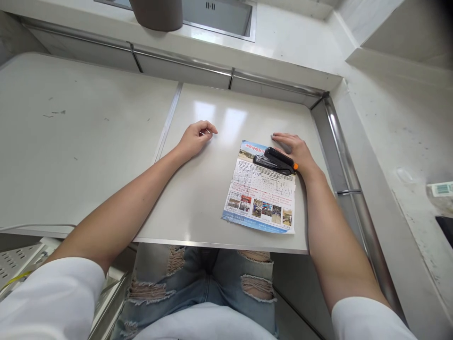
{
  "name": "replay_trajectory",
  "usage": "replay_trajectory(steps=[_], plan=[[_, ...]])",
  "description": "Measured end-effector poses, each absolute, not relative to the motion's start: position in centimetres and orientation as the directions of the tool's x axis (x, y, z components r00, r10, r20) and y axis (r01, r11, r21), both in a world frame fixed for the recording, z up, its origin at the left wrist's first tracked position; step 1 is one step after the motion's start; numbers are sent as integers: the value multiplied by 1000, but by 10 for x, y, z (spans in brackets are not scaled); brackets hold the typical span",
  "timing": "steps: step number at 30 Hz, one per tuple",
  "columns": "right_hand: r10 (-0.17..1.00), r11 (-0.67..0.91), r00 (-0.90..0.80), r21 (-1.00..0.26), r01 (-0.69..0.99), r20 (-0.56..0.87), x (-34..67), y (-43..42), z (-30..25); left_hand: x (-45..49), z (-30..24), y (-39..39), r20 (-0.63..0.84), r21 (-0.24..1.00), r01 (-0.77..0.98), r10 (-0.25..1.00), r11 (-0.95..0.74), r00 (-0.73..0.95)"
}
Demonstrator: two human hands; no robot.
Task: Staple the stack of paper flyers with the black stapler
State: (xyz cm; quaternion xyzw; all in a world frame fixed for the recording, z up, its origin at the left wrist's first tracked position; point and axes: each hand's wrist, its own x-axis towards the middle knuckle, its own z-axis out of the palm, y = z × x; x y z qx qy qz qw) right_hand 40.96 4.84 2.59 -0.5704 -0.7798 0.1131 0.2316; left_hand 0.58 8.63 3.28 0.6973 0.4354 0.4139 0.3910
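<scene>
A printed leaflet (260,193) with text and small photos lies flat on the white table (198,189), near its front right. A black stapler (274,160) with an orange end rests across the leaflet's top edge. My right hand (295,148) lies flat on the table just behind and right of the stapler, fingers stretched out, touching or almost touching it. My left hand (194,138) rests on the bare table to the left, fingers loosely curled, holding nothing.
A second white table (71,141) adjoins on the left. Behind runs a metal rail (230,73), a white counter with a steel sink (219,16) and a brown container (157,14). A metal channel (339,156) borders the right side.
</scene>
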Motion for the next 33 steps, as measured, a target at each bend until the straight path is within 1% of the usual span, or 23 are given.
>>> replay_trajectory(steps=[4, 10, 14, 16, 19, 22, 27, 30, 32, 33], plan=[[927, 374, -323, -419, 828, 191, 395, 48, 23, 4, 29, 91, 201, 949, 201, 956, -244, 214], [929, 370, -347, -366, 854, 130, 365, 42, 20, 3, 27, 99, 168, 982, 61, 975, -179, 147], [914, 403, -389, -362, 841, 115, 345, 45, 18, 4, 28, 101, 141, 989, 18, 984, -144, 107], [897, 439, -424, -357, 825, 124, 335, 51, 16, 2, 28, 101, 172, 985, -9, 984, -172, 52], [855, 512, -503, -344, 787, 121, 316, 66, 14, -3, 29, 102, 249, 963, -80, 963, -258, -101], [806, 576, -585, -335, 745, 84, 295, 86, 13, -8, 28, 104, 269, 944, -144, 944, -298, -190], [748, 645, -659, -325, 692, 81, 261, 116, 13, -12, 24, 107, 238, 938, -202, 948, -281, -211], [720, 674, -688, -324, 664, 89, 242, 126, 13, -14, 22, 110, 229, 927, -239, 940, -290, -254], [709, 686, -698, -325, 651, 97, 231, 129, 13, -17, 23, 112, 217, 943, -198, 943, -269, -251], [706, 690, -701, -325, 647, 102, 227, 130, 12, -19, 24, 113, 200, 959, -156, 956, -236, -216]])
